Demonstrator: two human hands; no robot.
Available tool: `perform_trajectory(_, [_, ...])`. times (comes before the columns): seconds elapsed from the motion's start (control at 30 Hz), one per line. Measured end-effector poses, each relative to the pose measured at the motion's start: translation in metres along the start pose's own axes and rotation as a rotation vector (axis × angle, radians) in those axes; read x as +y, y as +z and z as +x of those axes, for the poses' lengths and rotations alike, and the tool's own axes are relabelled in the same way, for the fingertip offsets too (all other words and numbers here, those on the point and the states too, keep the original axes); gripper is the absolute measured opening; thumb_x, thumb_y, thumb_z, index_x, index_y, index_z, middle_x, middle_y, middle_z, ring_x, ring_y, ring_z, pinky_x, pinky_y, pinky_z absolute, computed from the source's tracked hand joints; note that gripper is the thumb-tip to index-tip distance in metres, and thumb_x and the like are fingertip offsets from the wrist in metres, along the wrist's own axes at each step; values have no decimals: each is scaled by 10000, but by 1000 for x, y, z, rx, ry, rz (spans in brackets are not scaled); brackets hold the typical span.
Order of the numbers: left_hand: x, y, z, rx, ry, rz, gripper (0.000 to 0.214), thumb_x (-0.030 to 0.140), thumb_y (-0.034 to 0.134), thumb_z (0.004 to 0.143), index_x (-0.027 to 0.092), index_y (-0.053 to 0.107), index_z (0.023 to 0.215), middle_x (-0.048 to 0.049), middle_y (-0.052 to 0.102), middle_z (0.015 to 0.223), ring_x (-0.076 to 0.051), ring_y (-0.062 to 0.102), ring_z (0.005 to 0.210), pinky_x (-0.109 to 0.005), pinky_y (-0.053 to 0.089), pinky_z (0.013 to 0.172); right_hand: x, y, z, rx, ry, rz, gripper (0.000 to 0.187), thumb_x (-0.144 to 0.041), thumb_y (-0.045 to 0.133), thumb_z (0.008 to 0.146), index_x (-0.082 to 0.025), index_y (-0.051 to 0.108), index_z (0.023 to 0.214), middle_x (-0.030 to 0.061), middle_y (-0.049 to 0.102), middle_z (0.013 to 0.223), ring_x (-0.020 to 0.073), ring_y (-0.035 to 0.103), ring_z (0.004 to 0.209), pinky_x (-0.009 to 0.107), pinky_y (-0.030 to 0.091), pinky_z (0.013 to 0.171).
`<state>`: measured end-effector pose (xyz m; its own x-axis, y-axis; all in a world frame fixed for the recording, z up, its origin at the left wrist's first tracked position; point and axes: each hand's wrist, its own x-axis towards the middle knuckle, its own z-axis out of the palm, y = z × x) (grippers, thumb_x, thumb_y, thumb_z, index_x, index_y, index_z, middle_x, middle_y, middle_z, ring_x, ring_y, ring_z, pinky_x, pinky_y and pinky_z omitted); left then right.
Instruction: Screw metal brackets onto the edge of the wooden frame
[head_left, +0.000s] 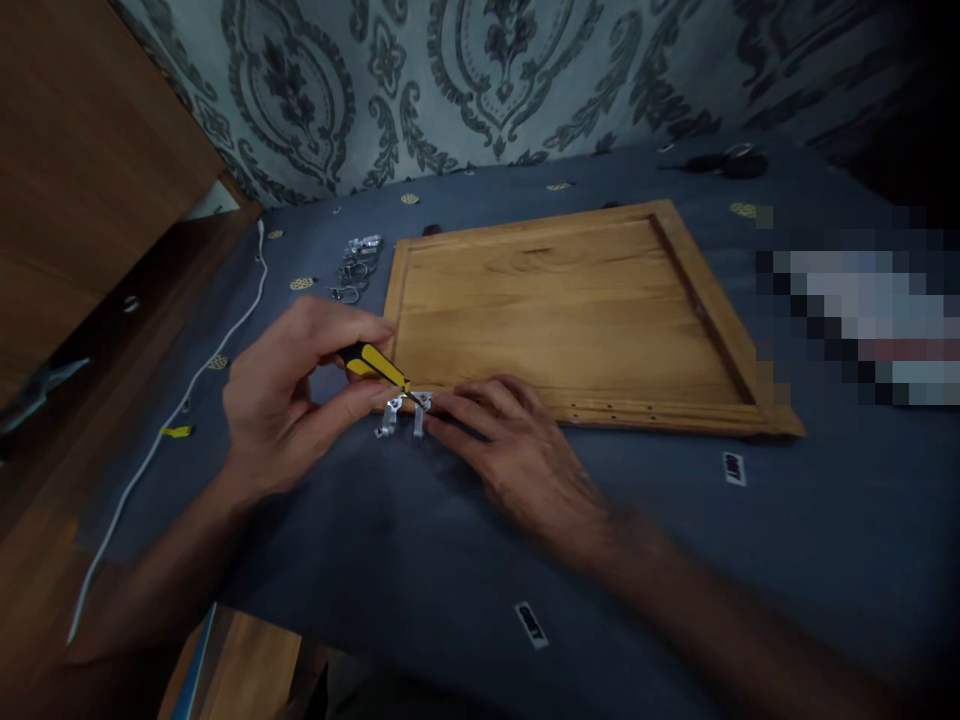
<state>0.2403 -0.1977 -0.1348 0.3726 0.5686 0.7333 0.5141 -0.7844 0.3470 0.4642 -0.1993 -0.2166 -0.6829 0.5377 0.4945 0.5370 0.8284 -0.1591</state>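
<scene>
My left hand (292, 390) is closed around a yellow-and-black screwdriver (375, 366), its shaft slanting down to the right. The tip meets a silver metal bracket (423, 402) at the near left edge of a framed wooden panel (555, 310). A second metal bracket (390, 412) sits just to the left; both stick out past the edge toward me. With thumb and forefinger, my right hand (517, 445) grips at the bracket by the screwdriver tip. Its other fingers rest curled on the panel's frame. The screw head is too small to make out.
Several metal fittings (358, 262) lie beyond the panel's left end. A white cord (232, 330) runs along the left side of the dark blue cloth (630, 570), near a wooden cabinet (90, 130). A dark tool (720, 162) lies at the back right. Patterned wallpaper (495, 70) closes the back.
</scene>
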Motion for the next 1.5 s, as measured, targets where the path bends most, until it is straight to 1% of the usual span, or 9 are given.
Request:
perform_trajectory(0.17, [5,2,0,87,-23,99,321,166,773,894,299,720,1181,8,719,950,-144,635,784,-295,515,595,0,-2,1,-13,6,-1,242,-125,613,988,-214,725,1182,55,743,1250,251,584,1139,437,437,1000])
perform_trajectory(0.4, [1,0,0,189,-9,29,463,115,801,840,325,734,1246,13,744,1022,-136,674,854,-241,567,618,0,-1,0,9,-3,15,200,-143,683,959,-170,726,1153,65,746,1238,257,586,1126,429,423,997])
perform_trajectory(0.57, [-1,-1,0,167,1,-6,495,74,808,811,306,744,1244,6,747,1010,-130,665,824,-240,599,623,0,-2,1,-32,10,22,257,-123,613,986,-217,726,1197,60,742,1252,252,588,1145,444,444,1009])
perform_trajectory(0.67, [-2,0,-2,143,-20,1,492,120,803,838,359,729,1262,-4,739,1012,-162,679,825,-295,606,605,0,-2,1,-44,19,21,288,-114,596,987,-248,730,1204,54,739,1263,255,587,1156,456,448,1012])
perform_trajectory(0.77, [-1,0,-3,106,-54,19,500,137,781,867,399,707,1286,1,730,1032,-177,686,847,-329,610,622,0,-1,0,-28,12,13,256,-127,605,989,-220,731,1191,57,740,1262,255,585,1153,451,447,1012])
perform_trajectory(1.03, [3,-8,2,-25,-85,22,459,118,713,924,360,687,1313,26,732,1034,-144,681,878,-305,583,716,0,1,-1,9,2,5,246,-120,584,997,-203,734,1173,58,751,1241,252,596,1139,441,452,1014])
perform_trajectory(1.13, [4,-10,3,-27,-86,12,425,123,717,922,345,703,1284,18,744,1012,-160,688,883,-302,602,718,0,2,-1,5,6,9,277,-102,580,986,-216,732,1187,60,745,1253,253,594,1145,453,452,1015])
perform_trajectory(1.3, [3,-7,-1,6,-172,-67,422,117,730,908,324,697,1275,0,744,1086,-176,726,949,-291,638,725,0,0,-1,-12,4,9,296,-87,583,977,-207,720,1211,61,742,1258,253,589,1152,445,447,1010])
perform_trajectory(1.5, [2,-6,0,1,-97,-42,353,153,769,888,318,738,1199,14,763,999,-182,742,888,-314,645,762,0,-2,0,-28,14,17,287,-93,609,970,-207,719,1210,59,740,1259,252,584,1149,443,441,1012])
